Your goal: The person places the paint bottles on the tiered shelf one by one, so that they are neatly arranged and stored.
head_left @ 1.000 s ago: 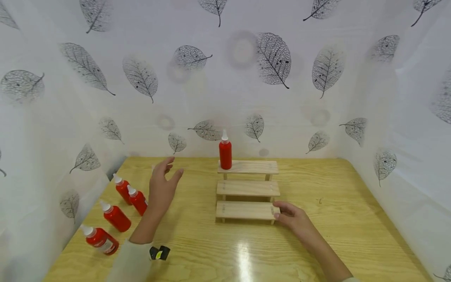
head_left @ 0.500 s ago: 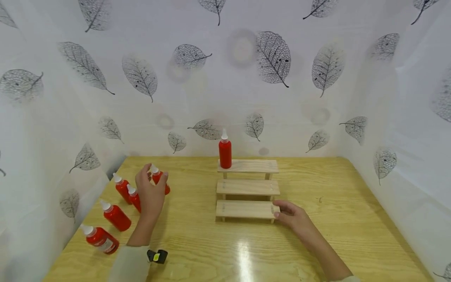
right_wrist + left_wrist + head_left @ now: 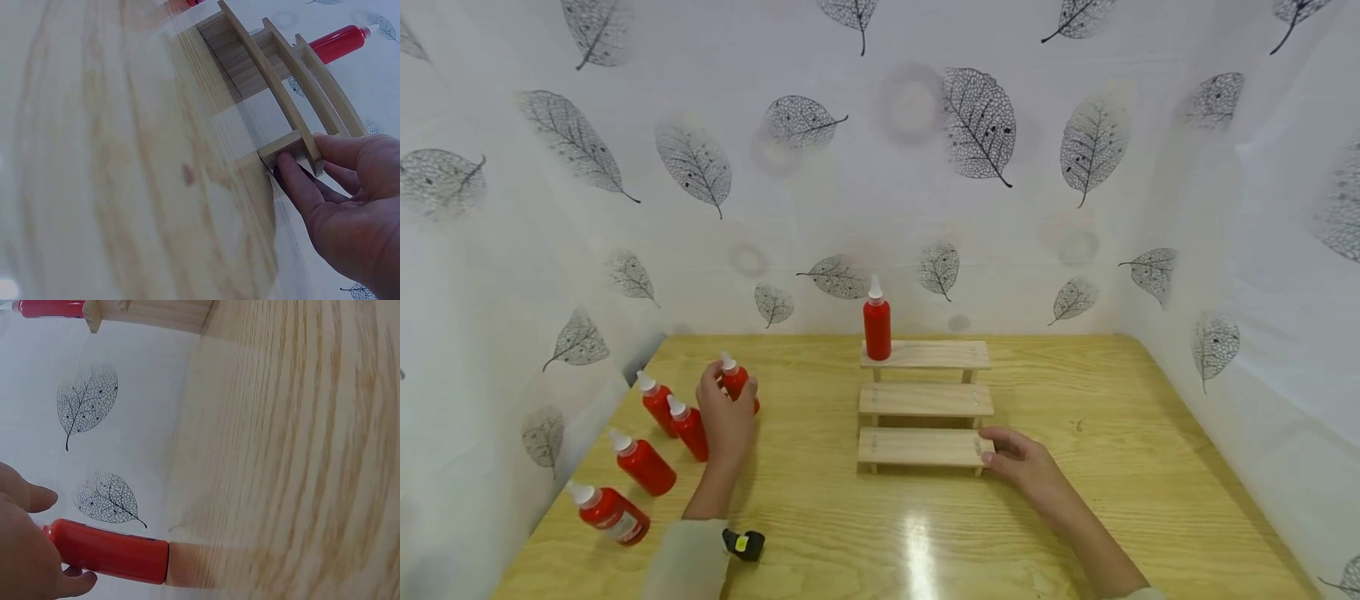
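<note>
My left hand (image 3: 726, 421) has its fingers curled round a red squeeze bottle (image 3: 735, 382) with a white nozzle, upright on the table. In the left wrist view this bottle (image 3: 119, 555) meets the tabletop at its base; a small gap shows beside the thumb. My right hand (image 3: 1026, 467) holds the right end of the lowest step of a three-tier wooden stand (image 3: 925, 447). In the right wrist view, the fingers (image 3: 303, 184) press against the leg under that step. Another red bottle (image 3: 877, 331) stands at the left end of the top step.
Several more red bottles stand at the table's left: one bottle (image 3: 689, 430) close beside my left hand, others (image 3: 646, 465) farther toward the near left edge. A white leaf-printed sheet (image 3: 865, 208) encloses the back and sides of the wooden table (image 3: 820, 533).
My left hand moved left and down to the red bottle, uncovering it from behind the hand, and settled round it. My right hand has stayed on the lowest step.
</note>
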The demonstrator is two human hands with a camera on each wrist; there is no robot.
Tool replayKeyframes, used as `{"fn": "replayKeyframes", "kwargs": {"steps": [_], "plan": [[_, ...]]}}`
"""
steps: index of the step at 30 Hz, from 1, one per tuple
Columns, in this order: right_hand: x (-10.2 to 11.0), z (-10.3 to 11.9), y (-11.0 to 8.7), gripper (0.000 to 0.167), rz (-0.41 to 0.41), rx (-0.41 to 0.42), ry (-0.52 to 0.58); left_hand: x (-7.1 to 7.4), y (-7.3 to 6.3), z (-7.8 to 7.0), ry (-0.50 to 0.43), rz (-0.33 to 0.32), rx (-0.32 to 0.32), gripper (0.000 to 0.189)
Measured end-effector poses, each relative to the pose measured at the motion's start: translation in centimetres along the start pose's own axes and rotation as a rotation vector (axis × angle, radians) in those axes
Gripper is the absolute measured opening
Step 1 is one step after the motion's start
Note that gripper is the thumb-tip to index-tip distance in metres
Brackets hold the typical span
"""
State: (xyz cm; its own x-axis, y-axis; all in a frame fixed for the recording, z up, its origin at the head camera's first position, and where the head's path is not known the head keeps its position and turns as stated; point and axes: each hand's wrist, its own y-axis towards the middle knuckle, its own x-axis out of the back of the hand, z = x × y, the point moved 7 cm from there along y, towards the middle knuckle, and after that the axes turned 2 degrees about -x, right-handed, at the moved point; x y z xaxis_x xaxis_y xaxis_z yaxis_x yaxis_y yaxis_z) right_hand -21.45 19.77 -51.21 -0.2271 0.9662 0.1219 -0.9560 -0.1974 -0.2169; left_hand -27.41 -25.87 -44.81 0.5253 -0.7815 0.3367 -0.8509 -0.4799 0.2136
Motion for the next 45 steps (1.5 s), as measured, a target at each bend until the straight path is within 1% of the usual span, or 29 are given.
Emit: {"fn": "replayKeyframes", "kwargs": {"steps": [5,9,12,15,20,25,30,34,40,45], "plan": [[0.0,0.1,-0.1,0.055,-0.003,0.005,0.009,-0.2,0.2,0.3,-0.035,-0.025,-0.004,0.058],[0.0,0.1,0.0,0.054,0.0,0.006,0.011,-0.5,0.3,0.4,-0.002,-0.026,-0.004,0.053],[0.0,0.0,0.0,0.054,-0.002,0.004,0.009,-0.6,0.4,0.3,0.026,-0.011,-0.002,0.052],[0.0,0.1,0.0,0.054,-0.007,0.003,0.011,-0.8,0.3,0.2,0.031,0.003,-0.01,0.052],[-0.1,0.1,0.0,0.055,0.0,0.002,0.017,-1.1,-0.1,-0.2,0.019,0.023,-0.044,0.051],[-0.1,0.0,0.1,0.056,0.012,0.006,0.029,-1.8,-0.7,-1.0,-0.015,0.066,-0.087,0.051],[-0.1,-0.2,0.2,0.059,0.039,0.008,0.052,-2.7,-1.8,-2.6,-0.049,0.134,-0.136,0.052],[-0.1,-0.1,0.2,0.059,0.038,0.011,0.056,-3.7,-3.1,-4.2,-0.077,0.194,-0.191,0.053],[0.0,-0.1,0.1,0.057,0.022,0.004,0.063,-5.0,-5.1,-7.6,-0.12,0.284,-0.296,0.052],[0.0,-0.1,0.1,0.058,0.024,0.003,0.056,-5.9,-6.2,-10.2,-0.137,0.331,-0.392,0.05]]}}
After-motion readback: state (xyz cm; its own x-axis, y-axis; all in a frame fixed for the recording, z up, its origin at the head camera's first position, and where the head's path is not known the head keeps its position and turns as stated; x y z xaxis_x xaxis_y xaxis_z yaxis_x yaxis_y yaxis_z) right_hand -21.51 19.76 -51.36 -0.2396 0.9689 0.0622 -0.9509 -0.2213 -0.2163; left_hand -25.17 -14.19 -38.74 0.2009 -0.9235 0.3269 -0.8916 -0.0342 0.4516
